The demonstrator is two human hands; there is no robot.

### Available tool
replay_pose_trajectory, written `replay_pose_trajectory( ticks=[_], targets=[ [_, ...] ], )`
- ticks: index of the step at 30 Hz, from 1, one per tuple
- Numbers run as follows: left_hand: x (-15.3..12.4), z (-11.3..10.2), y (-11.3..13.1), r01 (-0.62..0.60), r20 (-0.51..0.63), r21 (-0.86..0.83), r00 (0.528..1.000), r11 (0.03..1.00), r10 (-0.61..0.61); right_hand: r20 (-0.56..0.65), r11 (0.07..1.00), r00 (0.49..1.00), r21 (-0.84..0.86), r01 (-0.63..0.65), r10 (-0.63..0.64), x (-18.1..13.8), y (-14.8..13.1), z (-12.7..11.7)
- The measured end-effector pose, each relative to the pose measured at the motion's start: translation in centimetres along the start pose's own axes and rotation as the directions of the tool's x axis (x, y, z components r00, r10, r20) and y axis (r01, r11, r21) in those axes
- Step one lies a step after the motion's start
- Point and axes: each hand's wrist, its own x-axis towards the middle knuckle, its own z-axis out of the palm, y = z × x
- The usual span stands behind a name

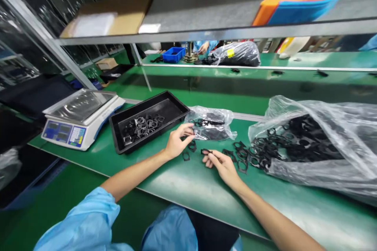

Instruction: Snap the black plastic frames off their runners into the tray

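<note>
My left hand (180, 141) is closed in a pinch, with a thin dark edge of a black plastic ring part (193, 130) between thumb and forefinger. Below it, loose ring parts (186, 156) lie on the green table. My right hand (220, 164) grips another black ring part (206, 151) between thumb and fingers, just above the tabletop. Right of that hand, several black rings (242, 166) spill from a big clear plastic bag (294, 106) full of them. A smaller clear bag (210, 133) with black parts lies beyond my hands.
A black tray (119, 141) holding several ring parts stands left of my hands. Farther left is a digital scale (79, 115). Overhead runs a shelf (206, 33) with cardboard and an orange-blue holder (297, 6). Across the table, another person's hand (203, 48) is near a blue bin (173, 55).
</note>
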Motion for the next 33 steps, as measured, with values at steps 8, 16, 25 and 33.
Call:
replay_pose_trajectory(
  ticks=[8,16,25,33],
  targets=[
    [-0.6,2.5,2.3,0.026,-0.009,0.015,1.0,1.0,-0.026,-0.265,0.985,0.96,0.167,-0.047,0.091,-0.5,0.3,-0.7],
    [-1.2,4.4,2.6,0.246,0.031,-0.288,0.968,0.926,-0.248,-0.324,0.919,0.908,0.371,-0.135,0.264,-0.7,0.4,-0.4],
    [-2.5,3.6,2.5,0.22,0.076,-0.168,0.975,0.961,-0.21,-0.242,0.909,0.92,0.359,-0.211,0.309,-0.6,-0.3,-0.1],
    [-2.4,2.9,1.5,0.12,0.082,0.005,0.989,0.993,-0.12,-0.186,0.9,0.932,0.371,-0.227,0.312,-0.8,-0.8,-0.1]
  ],
)
